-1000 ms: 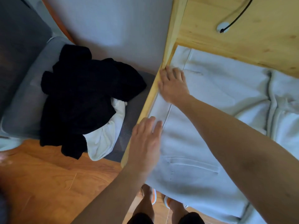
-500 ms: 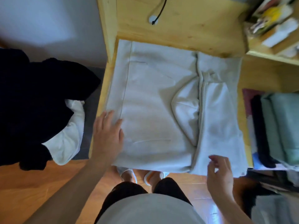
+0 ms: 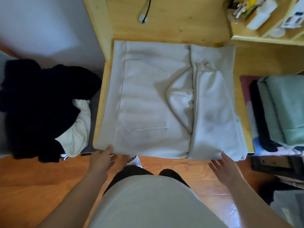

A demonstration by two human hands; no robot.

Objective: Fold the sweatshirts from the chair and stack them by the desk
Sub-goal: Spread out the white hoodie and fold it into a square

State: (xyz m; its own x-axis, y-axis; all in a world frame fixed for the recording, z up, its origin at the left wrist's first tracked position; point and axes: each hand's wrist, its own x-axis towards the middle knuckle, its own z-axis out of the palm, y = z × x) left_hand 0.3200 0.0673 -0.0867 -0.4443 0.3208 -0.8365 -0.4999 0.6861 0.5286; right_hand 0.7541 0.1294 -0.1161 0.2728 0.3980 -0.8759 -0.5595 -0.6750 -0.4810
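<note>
A light grey sweatshirt (image 3: 148, 102) lies flat on the wooden desk (image 3: 172, 25), with its hood tucked in the middle and its right part folded over. Its near edge hangs over the desk's front. My left hand (image 3: 102, 160) is at the sweatshirt's near left corner, thumb touching the hem, fingers under the edge. My right hand (image 3: 223, 167) is open just below the near right corner, fingertips at the cloth. On the grey chair (image 3: 92, 145) at the left lie a black sweatshirt (image 3: 37, 102) and a white one (image 3: 77, 129).
A stack of folded clothes, green (image 3: 284, 106) over black, sits to the right of the desk. A shelf (image 3: 266, 38) with small items is at the back right. A black cable (image 3: 147, 10) lies on the desk's far part. Wooden floor is below.
My left hand slid off the top of the sweatshirt down to its near left corner. My right hand moved up to the near right corner. The view shifted slightly right.
</note>
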